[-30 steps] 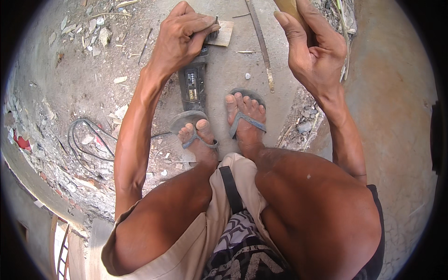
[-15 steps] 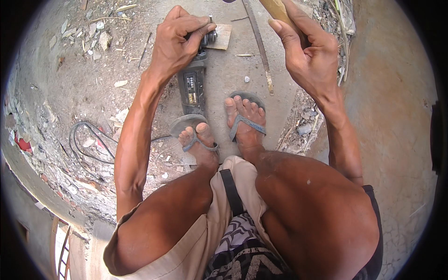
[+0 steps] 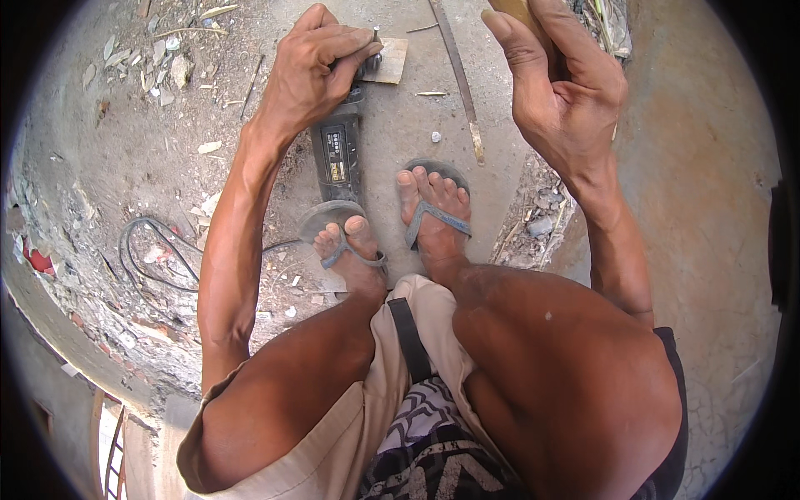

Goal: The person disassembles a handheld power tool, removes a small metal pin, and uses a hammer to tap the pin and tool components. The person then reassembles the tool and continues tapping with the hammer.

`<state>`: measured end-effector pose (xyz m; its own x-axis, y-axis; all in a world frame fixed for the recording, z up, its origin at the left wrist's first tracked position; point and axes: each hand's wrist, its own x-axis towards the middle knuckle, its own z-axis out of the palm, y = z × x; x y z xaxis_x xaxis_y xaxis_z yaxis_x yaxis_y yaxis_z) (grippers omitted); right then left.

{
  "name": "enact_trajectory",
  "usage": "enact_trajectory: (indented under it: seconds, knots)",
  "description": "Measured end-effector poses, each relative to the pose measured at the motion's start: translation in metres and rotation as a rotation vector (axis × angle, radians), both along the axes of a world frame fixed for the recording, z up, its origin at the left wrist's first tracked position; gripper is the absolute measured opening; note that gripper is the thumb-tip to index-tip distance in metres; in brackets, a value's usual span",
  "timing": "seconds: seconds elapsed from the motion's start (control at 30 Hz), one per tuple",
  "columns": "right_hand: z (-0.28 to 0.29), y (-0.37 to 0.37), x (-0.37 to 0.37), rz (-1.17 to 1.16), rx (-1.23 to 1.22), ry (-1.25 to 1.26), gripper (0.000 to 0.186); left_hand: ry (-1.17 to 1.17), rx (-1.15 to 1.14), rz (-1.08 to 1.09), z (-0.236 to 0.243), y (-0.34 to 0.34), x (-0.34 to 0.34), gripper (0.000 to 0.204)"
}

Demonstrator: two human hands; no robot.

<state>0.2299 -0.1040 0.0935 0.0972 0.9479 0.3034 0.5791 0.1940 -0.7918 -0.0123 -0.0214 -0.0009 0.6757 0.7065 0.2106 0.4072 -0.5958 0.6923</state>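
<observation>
My left hand is closed in a pinch around a small upright metal pin, like a nail or bolt, at the head end of a black angle grinder. The grinder lies on the ground, its rear end against my left sandal. Beside the pin is a small flat piece of wood. My right hand, raised at the upper right, grips a wooden handle. The far end of that handle is out of view.
A long thin metal strip lies on the concrete between my hands. Looped black cable rests on rubble at the left. My sandaled feet are close to the grinder. Stone chips and broken pieces litter the far left.
My right hand has moved slightly right and upward with the wooden handle, more of which is out of view. My left hand keeps its pinch by the grinder's head.
</observation>
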Motion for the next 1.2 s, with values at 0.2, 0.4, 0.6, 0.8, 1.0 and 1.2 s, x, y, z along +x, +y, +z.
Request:
enact_trajectory:
  seconds: [0.2,0.4,0.6,0.8,1.0,1.2]
  knots:
    - [-0.013,0.000,0.002,0.153,-0.059,-0.173,0.037,-0.059,0.070,-0.046,-0.001,0.004,0.004,0.018]
    - [-0.013,-0.010,0.000,0.016,0.030,-0.126,0.043,-0.035,0.032,-0.034,0.001,0.001,0.004,0.016]
    - [0.001,-0.005,0.000,0.059,-0.112,-0.155,0.039,-0.021,0.078,-0.057,0.003,0.002,0.004,0.017]
    - [-0.007,-0.010,-0.001,0.147,-0.173,-0.213,0.038,-0.006,0.053,-0.088,0.006,0.002,0.005,0.017]
    - [-0.018,-0.010,0.006,0.000,0.074,-0.070,0.047,-0.023,0.029,-0.035,0.000,-0.003,0.004,0.019]
    - [-0.002,0.002,0.013,0.230,-0.148,-0.120,0.049,-0.029,0.076,-0.056,-0.001,0.004,0.001,0.020]
